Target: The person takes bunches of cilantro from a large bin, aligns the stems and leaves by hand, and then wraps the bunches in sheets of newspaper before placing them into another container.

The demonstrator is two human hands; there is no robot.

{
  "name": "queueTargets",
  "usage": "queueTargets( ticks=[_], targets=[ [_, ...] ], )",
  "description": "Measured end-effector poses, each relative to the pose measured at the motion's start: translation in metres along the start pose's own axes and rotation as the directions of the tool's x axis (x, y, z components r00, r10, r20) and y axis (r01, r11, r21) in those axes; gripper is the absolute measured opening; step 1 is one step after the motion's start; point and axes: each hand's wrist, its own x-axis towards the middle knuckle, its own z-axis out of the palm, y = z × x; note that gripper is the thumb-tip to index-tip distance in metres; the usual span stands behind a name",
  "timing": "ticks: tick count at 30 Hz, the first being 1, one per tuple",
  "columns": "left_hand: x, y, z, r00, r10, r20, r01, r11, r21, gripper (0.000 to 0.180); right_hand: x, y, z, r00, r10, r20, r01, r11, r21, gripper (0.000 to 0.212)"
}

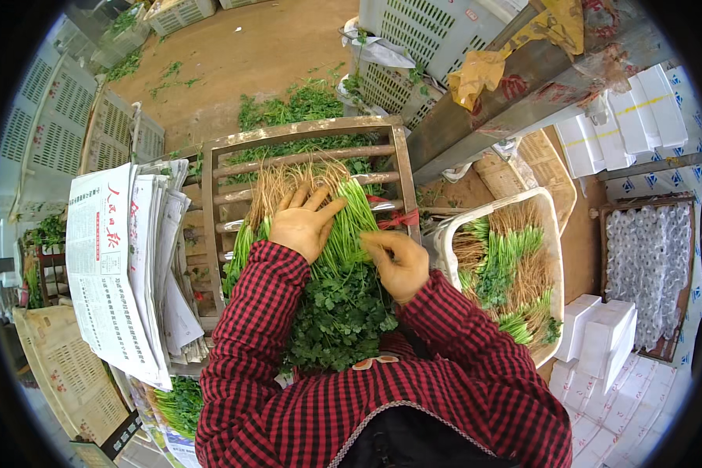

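Note:
A heap of coriander [339, 308] lies on a barred metal rack in front of me, its brown roots pointing away and its dark leaves toward my body. My left hand [304, 222] rests flat on the stems and roots, fingers spread and holding nothing. At the heap's right edge, my right hand [398, 265] is closed, thumb and forefinger drawn together at the pale green stems. Its other fingers curl inward, and what the fingertips grip is partly hidden.
The rack [304, 127] has loose greens beneath its far end. Newspapers [105, 265] are stacked at left. A white crate [555, 257] of bundled coriander stands at right, below a slanting metal post [491, 101]. Farther right are white foam boxes [600, 331] and a tray of clear-wrapped items [647, 265].

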Motion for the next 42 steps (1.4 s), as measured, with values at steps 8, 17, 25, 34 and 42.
queueTargets(
  ticks=[8, 17, 25, 34, 42],
  targets=[
    [0.002, 0.0, 0.004, 0.999, -0.023, 0.024, 0.024, 0.999, -0.022, 0.043, -0.032, -0.038, -0.07, 0.782, -0.37, 0.502, 0.351, 0.926, 0.138, 0.06],
    [0.003, 0.005, -0.003, 0.999, -0.045, -0.012, 0.044, 0.997, -0.064, 0.041, 0.058, -0.037, -0.108, 0.965, 0.136, 0.225, -0.243, 0.793, 0.559, 0.027],
    [-0.004, 0.002, 0.01, 0.998, -0.03, -0.059, 0.029, 0.999, -0.032, 0.043, 0.035, 0.039, 0.001, 0.914, 0.332, 0.232, -0.148, 0.807, -0.572, 0.025],
    [-0.009, 0.014, -0.008, 0.991, 0.015, -0.132, -0.023, 0.998, -0.06, 0.047, 0.038, 0.058, -0.018, 0.97, 0.232, 0.072, -0.213, 0.955, -0.207, 0.011],
    [-0.033, 0.052, 0.0, 0.992, 0.122, 0.019, -0.12, 0.989, -0.087, 0.047, 0.083, 0.023, -0.024, 0.901, 0.398, 0.174, -0.419, 0.689, 0.592, 0.017]
  ],
)
